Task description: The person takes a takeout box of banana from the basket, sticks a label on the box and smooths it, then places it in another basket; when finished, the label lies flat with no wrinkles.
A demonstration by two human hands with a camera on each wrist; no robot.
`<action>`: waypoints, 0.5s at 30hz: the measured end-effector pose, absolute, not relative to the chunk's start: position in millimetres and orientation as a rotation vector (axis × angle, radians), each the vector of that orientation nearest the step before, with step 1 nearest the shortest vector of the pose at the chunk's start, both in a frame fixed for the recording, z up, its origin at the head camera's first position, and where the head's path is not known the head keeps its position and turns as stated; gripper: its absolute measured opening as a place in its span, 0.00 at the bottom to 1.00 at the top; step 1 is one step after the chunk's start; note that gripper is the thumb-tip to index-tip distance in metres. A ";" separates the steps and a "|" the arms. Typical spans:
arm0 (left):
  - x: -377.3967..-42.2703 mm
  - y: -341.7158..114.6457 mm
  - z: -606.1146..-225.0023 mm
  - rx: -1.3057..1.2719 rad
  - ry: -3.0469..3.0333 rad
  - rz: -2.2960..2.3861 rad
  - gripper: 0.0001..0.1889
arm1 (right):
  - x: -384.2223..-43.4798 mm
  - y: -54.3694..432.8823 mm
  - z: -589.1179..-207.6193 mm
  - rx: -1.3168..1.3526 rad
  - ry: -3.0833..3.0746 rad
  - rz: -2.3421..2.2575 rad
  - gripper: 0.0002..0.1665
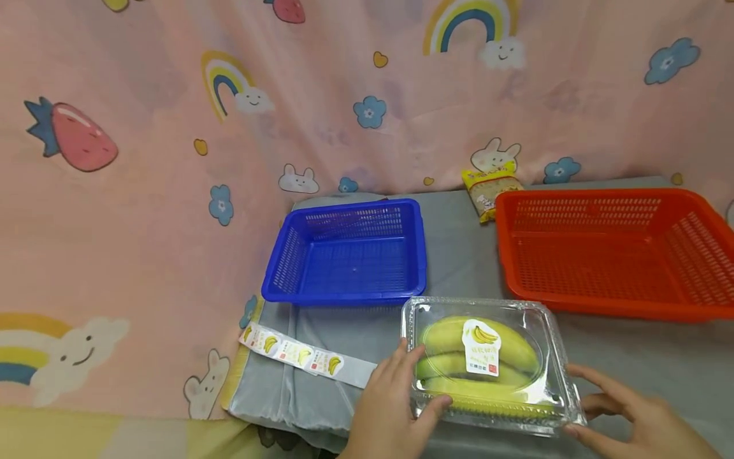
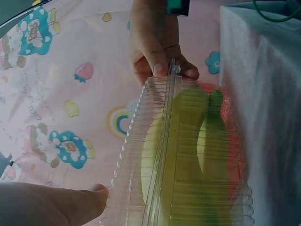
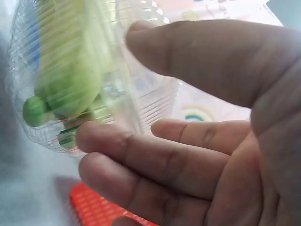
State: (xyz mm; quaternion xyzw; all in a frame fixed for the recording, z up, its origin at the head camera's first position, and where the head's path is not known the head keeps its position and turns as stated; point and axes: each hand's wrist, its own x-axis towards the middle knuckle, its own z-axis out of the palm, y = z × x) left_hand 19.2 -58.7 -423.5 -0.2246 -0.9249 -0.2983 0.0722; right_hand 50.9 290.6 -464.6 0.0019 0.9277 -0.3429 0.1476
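A clear plastic clamshell box of bananas (image 1: pixel 550 357) sits between the two hands, low in the head view. Its lid bears a white label (image 1: pixel 482 347) with a banana picture. The left hand (image 1: pixel 390 401) grips the box's left side, thumb at the front corner and fingers along the edge. At the opposite end, the right hand (image 1: pixel 636 414) holds the right edge between thumb and fingers. In the right wrist view its thumb (image 3: pixel 188 61) overlaps the rim. Left of the box lies a strip of banana labels (image 1: pixel 295 350), one end running behind the left hand.
A blue basket (image 1: pixel 344 299) stands behind the box, and a red basket (image 1: pixel 602 309) is at the right. Between them at the back lies a yellow food packet (image 1: pixel 492 191). Grey cloth (image 1: pixel 459 255) covers the table; a pink patterned curtain (image 1: pixel 344 64) hangs behind and left.
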 end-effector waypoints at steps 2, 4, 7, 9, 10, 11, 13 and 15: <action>18.6 -55.7 -430.5 -0.713 -2.780 -0.882 0.33 | 51.9 297.0 -471.4 -0.017 2.618 -1.002 0.53; 17.3 -52.6 -438.3 -0.742 -2.777 -0.870 0.32 | 50.7 300.5 -476.8 -0.001 2.557 -1.015 0.53; 15.2 -48.2 -446.9 -0.744 -2.792 -0.881 0.32 | 46.7 300.9 -482.6 0.061 2.479 -1.029 0.54; 13.8 -46.3 -451.9 -0.740 -2.800 -0.888 0.31 | 44.8 300.3 -485.7 0.076 2.452 -1.047 0.54; 13.1 -45.3 -454.4 -0.739 -2.807 -0.890 0.31 | 44.1 300.3 -487.4 0.082 2.447 -1.054 0.54; 12.4 -44.5 -456.5 -0.738 -2.817 -0.901 0.31 | 43.8 300.6 -489.0 0.083 2.443 -1.065 0.54; 10.7 -42.3 -462.0 -0.744 -2.832 -0.912 0.31 | 44.3 303.0 -492.2 0.056 2.449 -1.088 0.54; 10.8 -45.6 -469.9 -0.730 -2.852 -0.916 0.31 | 40.3 300.1 -497.9 0.031 2.449 -1.071 0.54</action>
